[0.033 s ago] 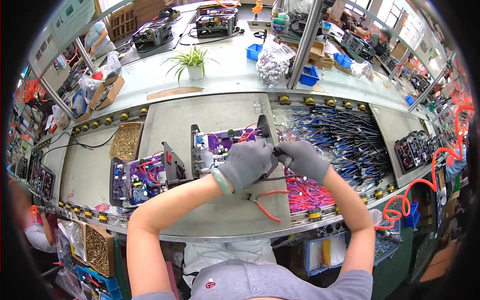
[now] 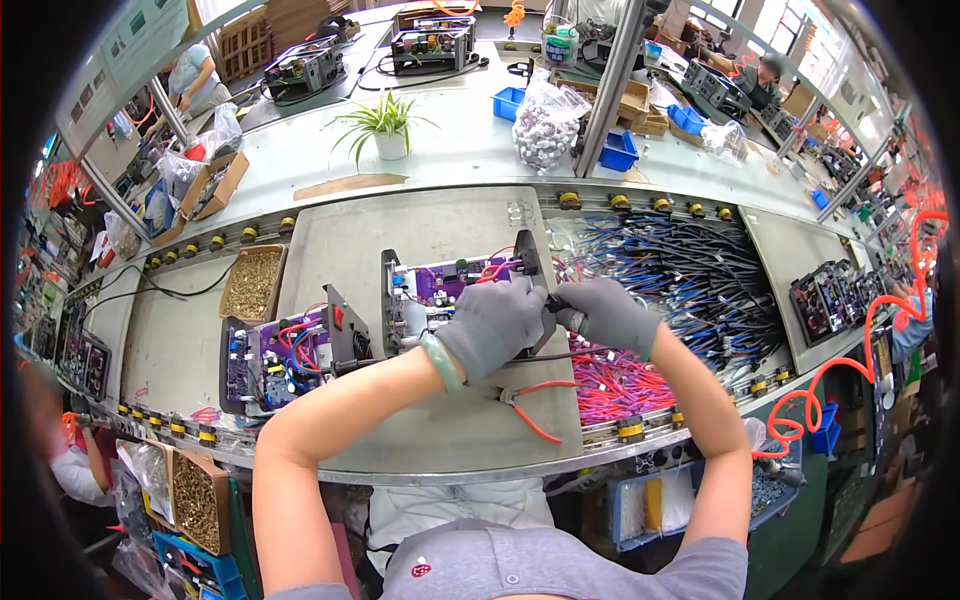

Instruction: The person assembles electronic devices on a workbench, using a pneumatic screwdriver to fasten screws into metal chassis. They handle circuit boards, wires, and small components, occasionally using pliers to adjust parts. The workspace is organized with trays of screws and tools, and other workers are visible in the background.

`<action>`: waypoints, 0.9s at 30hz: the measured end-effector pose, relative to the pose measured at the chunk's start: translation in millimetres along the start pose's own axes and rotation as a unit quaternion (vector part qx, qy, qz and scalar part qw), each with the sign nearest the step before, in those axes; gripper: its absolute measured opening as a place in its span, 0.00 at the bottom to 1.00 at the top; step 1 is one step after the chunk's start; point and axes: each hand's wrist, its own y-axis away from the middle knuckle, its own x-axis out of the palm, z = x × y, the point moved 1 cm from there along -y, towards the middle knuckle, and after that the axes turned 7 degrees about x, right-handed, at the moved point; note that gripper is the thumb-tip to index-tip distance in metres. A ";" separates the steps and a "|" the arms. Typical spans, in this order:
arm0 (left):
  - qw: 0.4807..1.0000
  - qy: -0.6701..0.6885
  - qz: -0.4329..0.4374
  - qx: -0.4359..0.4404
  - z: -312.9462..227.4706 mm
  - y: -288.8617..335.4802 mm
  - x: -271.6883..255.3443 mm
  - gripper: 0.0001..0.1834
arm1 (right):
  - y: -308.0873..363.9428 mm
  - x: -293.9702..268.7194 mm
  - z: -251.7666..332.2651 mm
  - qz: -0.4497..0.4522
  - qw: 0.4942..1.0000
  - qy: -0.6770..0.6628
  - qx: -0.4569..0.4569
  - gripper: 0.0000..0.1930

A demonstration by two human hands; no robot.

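Both my hands wear grey gloves and meet at the black end panel (image 2: 526, 258) of an opened electronics unit with a purple circuit board (image 2: 432, 284). My left hand (image 2: 496, 322) is closed at the panel's lower part; what its fingers grip is hidden. From the right, my right hand (image 2: 606, 318) pinches a small black part (image 2: 556, 303) against the panel. A black cable (image 2: 570, 355) passes below the hands. Red-handled pliers (image 2: 535, 410) lie open on the board nearer to me. A second opened unit (image 2: 285, 362) with red and blue wires sits beside my left forearm.
Black and blue wire bundles (image 2: 690, 280) and pink-red leads (image 2: 615, 390) fill the bench to the right. A box of small brass-coloured parts (image 2: 252, 282) stands at the left. An orange coiled hose (image 2: 800, 400) hangs at right. Beyond are a potted plant (image 2: 391, 145) and a bag of white parts (image 2: 548, 125).
My right wrist and forearm have shifted very slightly to the right. Both hands stay at the black panel.
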 end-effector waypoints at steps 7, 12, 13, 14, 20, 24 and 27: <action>0.988 -0.117 0.041 0.089 1.3 -8.0 -7.3 0.09 | -1.1 23.0 4.1 -0.234 0.924 0.290 -0.088 0.07; 0.960 -0.258 -0.071 0.089 -14.9 6.2 23.7 0.08 | -0.6 34.3 0.3 -0.164 0.958 0.229 -0.055 0.06; 0.958 -0.269 -0.048 0.089 -15.9 5.1 21.9 0.08 | -2.0 31.6 -1.9 -0.138 0.965 0.220 -0.043 0.05; 0.959 -0.267 -0.031 0.090 -15.3 4.4 18.7 0.08 | -2.6 29.6 -0.9 -0.132 0.974 0.181 -0.037 0.04; 0.982 -0.079 0.166 0.039 -1.2 11.2 -32.3 0.07 | 9.0 34.2 7.0 -0.140 0.989 0.012 0.054 0.03; 0.960 -0.036 0.271 -0.055 27.5 39.2 -79.0 0.07 | 37.4 28.0 27.6 -0.070 0.996 -0.023 0.048 0.05; 0.957 0.207 0.128 -0.159 27.0 32.9 -89.7 0.09 | 31.3 17.6 24.8 -0.038 0.998 0.013 0.039 0.08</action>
